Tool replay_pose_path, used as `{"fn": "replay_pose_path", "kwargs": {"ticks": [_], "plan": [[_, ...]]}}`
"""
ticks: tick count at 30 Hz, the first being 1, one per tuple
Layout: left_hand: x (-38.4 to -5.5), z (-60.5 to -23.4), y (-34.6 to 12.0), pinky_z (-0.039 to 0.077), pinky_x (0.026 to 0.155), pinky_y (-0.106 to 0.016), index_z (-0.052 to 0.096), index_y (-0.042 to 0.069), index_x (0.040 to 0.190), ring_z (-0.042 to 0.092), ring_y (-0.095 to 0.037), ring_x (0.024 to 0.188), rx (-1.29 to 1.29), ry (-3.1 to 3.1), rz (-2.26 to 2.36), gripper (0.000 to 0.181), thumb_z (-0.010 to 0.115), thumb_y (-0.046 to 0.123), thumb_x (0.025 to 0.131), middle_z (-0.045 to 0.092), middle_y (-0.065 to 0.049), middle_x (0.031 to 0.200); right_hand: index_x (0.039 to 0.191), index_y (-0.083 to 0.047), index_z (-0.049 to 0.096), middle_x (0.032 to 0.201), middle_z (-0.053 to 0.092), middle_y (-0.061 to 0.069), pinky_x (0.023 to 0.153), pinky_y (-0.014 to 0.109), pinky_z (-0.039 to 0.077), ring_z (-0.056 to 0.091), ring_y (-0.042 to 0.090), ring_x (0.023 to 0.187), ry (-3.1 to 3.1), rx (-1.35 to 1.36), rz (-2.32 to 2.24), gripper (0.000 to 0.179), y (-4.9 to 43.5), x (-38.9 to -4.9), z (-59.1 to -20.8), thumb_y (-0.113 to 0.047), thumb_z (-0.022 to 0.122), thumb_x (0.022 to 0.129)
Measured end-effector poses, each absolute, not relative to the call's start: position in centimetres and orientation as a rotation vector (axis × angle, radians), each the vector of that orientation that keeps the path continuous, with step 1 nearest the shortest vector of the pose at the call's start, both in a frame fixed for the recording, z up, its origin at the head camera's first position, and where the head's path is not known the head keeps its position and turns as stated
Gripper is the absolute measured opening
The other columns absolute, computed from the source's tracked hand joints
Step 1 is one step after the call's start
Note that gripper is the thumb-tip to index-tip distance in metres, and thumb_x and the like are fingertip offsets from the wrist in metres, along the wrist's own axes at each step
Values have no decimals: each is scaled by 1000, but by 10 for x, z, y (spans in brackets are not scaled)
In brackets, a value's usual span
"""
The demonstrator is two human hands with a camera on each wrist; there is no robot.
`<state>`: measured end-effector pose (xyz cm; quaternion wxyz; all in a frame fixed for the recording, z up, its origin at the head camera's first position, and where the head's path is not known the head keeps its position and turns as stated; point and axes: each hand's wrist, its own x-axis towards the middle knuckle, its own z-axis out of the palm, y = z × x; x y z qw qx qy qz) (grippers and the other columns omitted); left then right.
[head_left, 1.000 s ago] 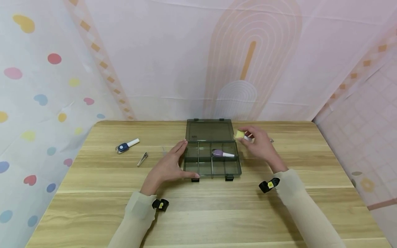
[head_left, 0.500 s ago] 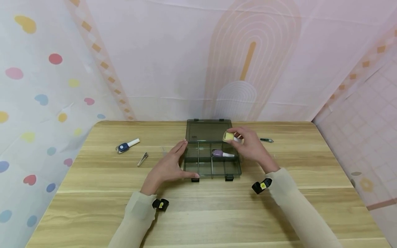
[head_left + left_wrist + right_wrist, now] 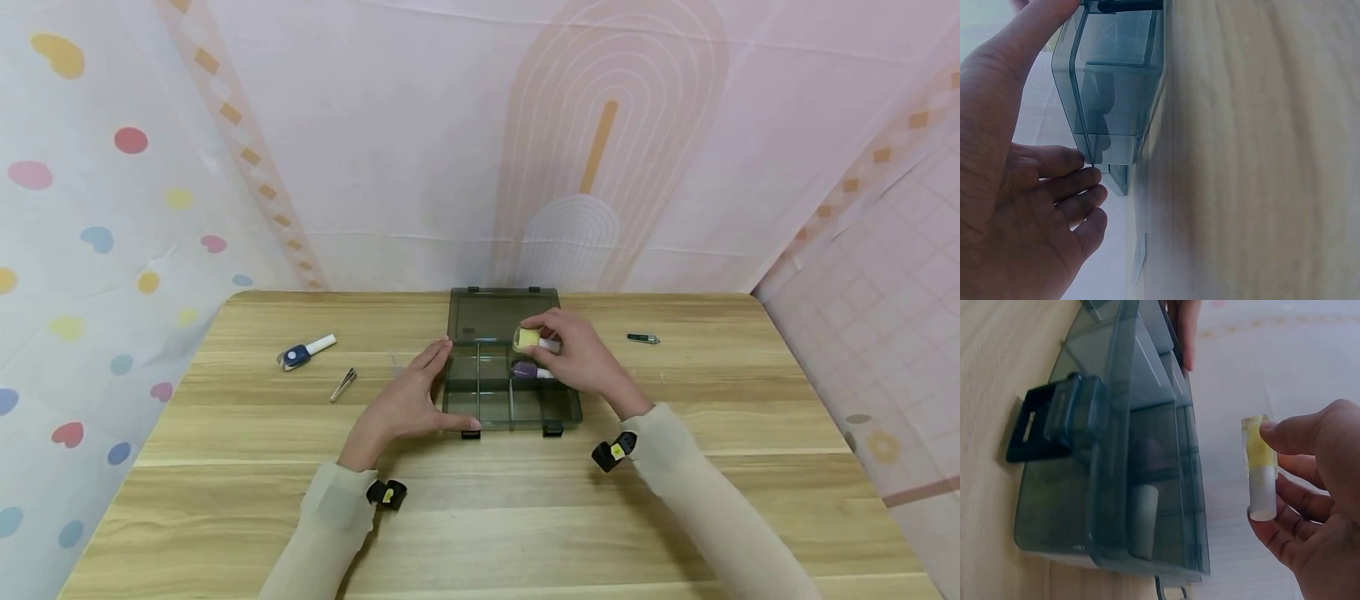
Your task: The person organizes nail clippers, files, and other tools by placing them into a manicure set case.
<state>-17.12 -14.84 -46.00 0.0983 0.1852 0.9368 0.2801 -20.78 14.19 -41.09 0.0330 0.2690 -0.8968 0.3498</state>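
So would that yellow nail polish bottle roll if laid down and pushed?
The yellow nail polish bottle probably wouldn't roll straight: its clear body is wider than its white cap. That glassy-looking body also seems stiff, perhaps slippery.

- I see a glossy, see-through plastic box [image 3: 495, 406].
- Under the box: a smooth, wood-grained counter [image 3: 480, 525].
- Left of the box: shiny metal clippers [image 3: 343, 386].
- Above the box: glossy bottle [image 3: 1260, 450], matt cap [image 3: 1263, 499].

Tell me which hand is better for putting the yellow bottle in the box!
Probably the right hand: it holds the yellow bottle over the open box, while the left hand touches the box's left edge.
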Motion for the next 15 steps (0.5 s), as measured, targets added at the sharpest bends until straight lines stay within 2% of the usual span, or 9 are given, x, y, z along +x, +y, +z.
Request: {"fn": "replay_pose_path", "kwargs": {"ticks": [7,15], "plan": [[-172,-460,-148,36,122,-55,13,10,166,18,-32,160,554,2782,832,139,77,82,65,9,-5,175,126,-5,70,112,69,7,88,40,60,65,23,98,-2752,888,1100,34,132,-206,-415,-17,75,95],[-172,-460,-145,37,121,-56,13,10,166,20,-33,159,559,2783,833,139,77,82,65,9,-6,175,127,-6,69,114,69,7,90,39,58,64,21,99,-2787,930,1067,34,122,-204,-419,-21,74,96]]}}
